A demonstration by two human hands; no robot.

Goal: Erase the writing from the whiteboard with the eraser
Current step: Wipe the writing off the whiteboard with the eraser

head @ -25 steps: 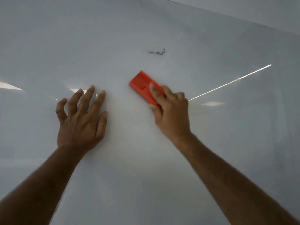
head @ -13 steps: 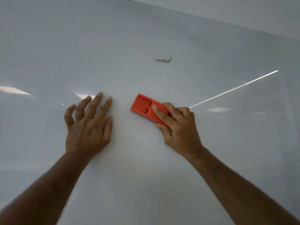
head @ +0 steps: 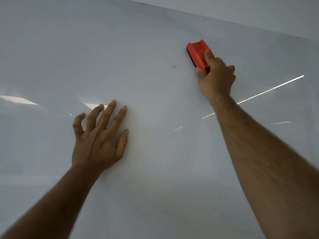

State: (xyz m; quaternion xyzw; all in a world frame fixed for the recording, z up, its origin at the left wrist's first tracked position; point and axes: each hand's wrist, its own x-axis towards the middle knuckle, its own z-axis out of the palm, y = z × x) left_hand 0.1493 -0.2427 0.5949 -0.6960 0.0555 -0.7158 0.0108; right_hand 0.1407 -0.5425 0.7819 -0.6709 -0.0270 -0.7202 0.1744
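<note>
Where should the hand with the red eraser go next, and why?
Probably slide the eraser, held in the right hand, a little down and to the left, because a small dark smudge remains there on the whiteboard. The left hand lies flat on the board.

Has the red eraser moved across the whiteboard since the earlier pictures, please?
Yes. The right hand has carried the eraser up and to the right, measured against the left hand planted flat on the whiteboard.
</note>
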